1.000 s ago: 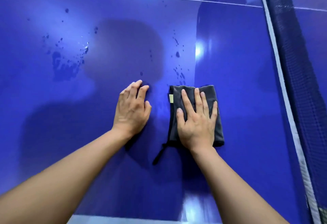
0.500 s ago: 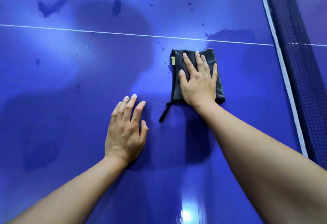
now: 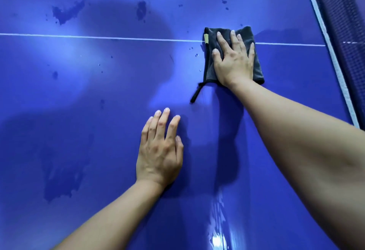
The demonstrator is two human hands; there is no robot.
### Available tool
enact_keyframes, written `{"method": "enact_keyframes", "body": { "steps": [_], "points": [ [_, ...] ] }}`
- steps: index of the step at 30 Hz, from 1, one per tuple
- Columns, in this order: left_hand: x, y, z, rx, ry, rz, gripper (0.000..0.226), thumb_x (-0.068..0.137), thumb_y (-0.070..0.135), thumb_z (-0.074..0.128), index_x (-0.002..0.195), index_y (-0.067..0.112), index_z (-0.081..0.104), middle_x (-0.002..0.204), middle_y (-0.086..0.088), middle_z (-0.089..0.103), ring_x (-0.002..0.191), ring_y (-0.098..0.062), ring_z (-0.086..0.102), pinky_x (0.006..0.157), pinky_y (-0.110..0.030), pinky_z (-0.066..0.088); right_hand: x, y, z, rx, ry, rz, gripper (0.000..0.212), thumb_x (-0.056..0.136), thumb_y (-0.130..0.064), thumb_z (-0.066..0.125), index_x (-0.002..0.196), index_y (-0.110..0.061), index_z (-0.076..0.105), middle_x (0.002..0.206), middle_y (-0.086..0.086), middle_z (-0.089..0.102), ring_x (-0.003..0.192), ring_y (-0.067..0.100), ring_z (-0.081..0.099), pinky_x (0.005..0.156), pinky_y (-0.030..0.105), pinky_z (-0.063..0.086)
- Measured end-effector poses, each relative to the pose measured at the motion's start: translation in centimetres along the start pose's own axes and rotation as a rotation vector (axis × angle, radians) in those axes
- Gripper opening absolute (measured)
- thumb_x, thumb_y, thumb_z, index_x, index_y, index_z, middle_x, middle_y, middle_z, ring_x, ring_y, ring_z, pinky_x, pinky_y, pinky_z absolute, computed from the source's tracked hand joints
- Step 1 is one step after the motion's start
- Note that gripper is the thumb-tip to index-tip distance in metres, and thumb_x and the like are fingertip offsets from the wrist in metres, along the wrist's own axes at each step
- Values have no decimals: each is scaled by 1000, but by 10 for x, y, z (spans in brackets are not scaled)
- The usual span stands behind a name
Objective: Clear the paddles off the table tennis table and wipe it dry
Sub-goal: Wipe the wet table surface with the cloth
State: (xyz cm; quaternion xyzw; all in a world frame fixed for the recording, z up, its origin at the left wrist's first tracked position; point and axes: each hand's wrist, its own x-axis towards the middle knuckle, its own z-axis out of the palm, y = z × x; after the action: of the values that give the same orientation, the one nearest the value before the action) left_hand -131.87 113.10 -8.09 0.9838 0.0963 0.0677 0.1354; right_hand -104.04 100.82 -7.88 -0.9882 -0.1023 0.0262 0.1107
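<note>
The right hand (image 3: pixel 234 60) lies flat with straight, slightly spread fingers on a folded dark grey cloth (image 3: pixel 258 66), pressing it onto the blue worktop (image 3: pixel 98 95) at the far right, across the white centre line (image 3: pixel 98 37). A black loop (image 3: pixel 196 94) trails from the cloth's near left corner. The left hand (image 3: pixel 160 151) rests palm down on the worktop, nearer and to the left, fingers straight, holding nothing. Water patches (image 3: pixel 67 13) lie beyond the line. The net (image 3: pixel 339 22) runs along the right edge.
</note>
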Motion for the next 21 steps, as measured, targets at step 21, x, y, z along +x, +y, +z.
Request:
{"method": "enact_keyframes", "body": {
  "steps": [21],
  "points": [
    [-246,5,-30,-52,-41,-43,50,97,12,49,146,3,44,157,-16,37,147,-35,31,124,-45,19,-449,0,10,40,-41,-246,57,105,-49,31,160,-41,22,171,-2,14,158,13,6,126,51,0]
  ]
}}
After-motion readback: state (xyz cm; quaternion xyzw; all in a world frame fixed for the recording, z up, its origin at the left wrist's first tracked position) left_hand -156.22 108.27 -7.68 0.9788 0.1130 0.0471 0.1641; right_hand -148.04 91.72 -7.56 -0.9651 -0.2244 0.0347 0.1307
